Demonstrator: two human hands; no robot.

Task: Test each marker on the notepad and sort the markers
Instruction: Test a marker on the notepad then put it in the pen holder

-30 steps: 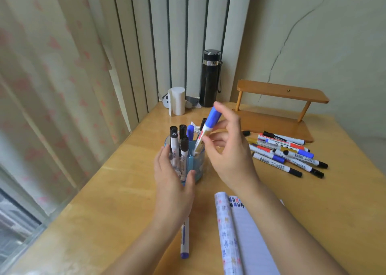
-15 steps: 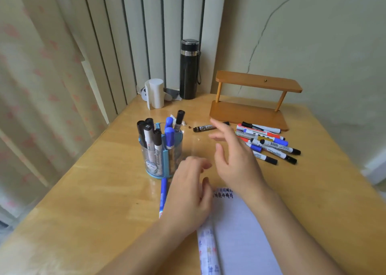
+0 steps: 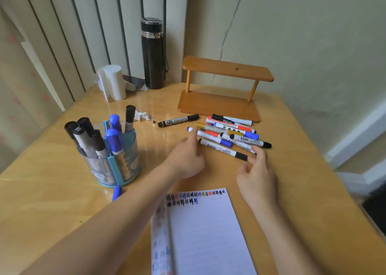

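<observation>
A pile of loose markers with blue, red, black and yellow caps lies on the wooden table in front of a small shelf. My left hand reaches its fingertips to the pile's left end and holds nothing. My right hand hovers at the pile's near right edge, fingers spread around the black-capped end of the nearest marker. A clear blue pen holder at the left holds several black and blue markers. The open notepad with coloured test scribbles along its top lies near me.
A black-capped marker lies alone left of the pile. A blue marker pokes out under my left forearm. A wooden two-tier shelf, black flask, white tissue roll and crumpled paper stand at the back.
The right hand dropped the blue-capped marker into the holder, then both hands left the holder and moved right to the loose pile. The view shifted right and closer.
</observation>
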